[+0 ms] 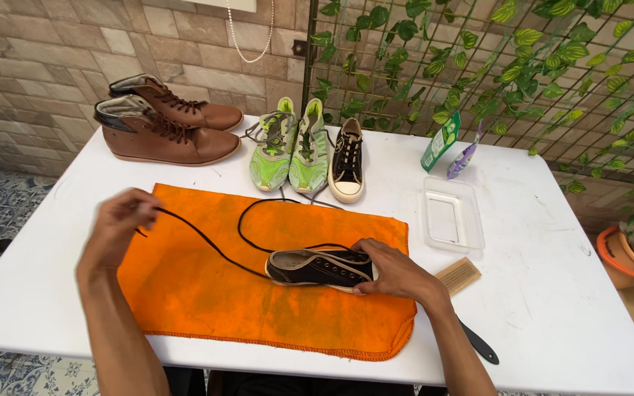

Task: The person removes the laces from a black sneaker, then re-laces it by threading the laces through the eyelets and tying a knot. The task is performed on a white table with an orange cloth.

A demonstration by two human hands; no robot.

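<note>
The right hand [398, 273] is laid over the toe end of the black shoe [317, 268], fingers curled down on it and pressing it to the cloth. The left hand [117, 224], at 9 o'clock from the shoe, is closed in a pinch on the end of the black lace [207, 238], which is drawn taut from the hand to the shoe.

The white table [552, 293] carries everything. On it the orange cloth [207, 301] is spread, with the shoe lying on its side near the cloth's right edge. At 11 o'clock from the shoe a pair of brown boots [170, 128] stands; at 12 o'clock a pair of green trainers [291, 150], with the second black shoe [347, 161] just beside them. At 1 o'clock a clear tray [471, 235] sits, and at 3 o'clock a brush [458, 276] lies near the right wrist.

The shoe is judged light, with a soft canvas upper and a stiffer sole; it is best gripped across the toe or sole edge. The lace is judged limp and thin, best pinched near its tip; it slackens when tension is lost.
</note>
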